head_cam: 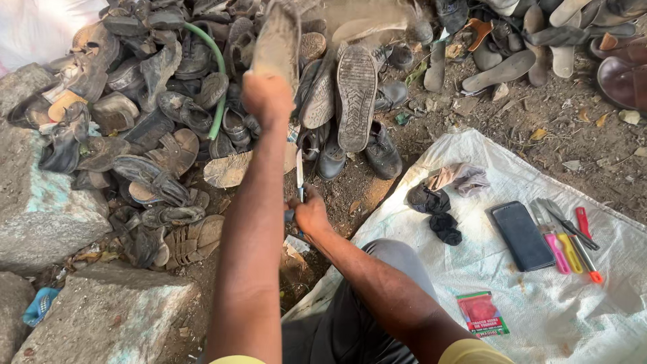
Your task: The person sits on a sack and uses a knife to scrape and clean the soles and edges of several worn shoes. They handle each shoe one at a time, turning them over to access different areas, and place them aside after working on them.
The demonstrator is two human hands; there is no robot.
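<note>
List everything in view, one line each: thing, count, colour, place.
worn shoes and sandals: a large heap, too many to count, dark grey and brown, upper left to top right
green hose: one, green, in the heap
stone blocks: several, grey, left side
white sack sheet: one, white, right, on the ground
phone: one, black, on the sheet
hand tools: several, pink, yellow, red handles, beside the phone
dark cloth scraps: a few, black, on the sheet
red packet: one, red and green, lower sheet
shoe sole: one, grey, held up
knife: one, pale blade
left hand: grips the sole
right hand: grips the knife
</note>
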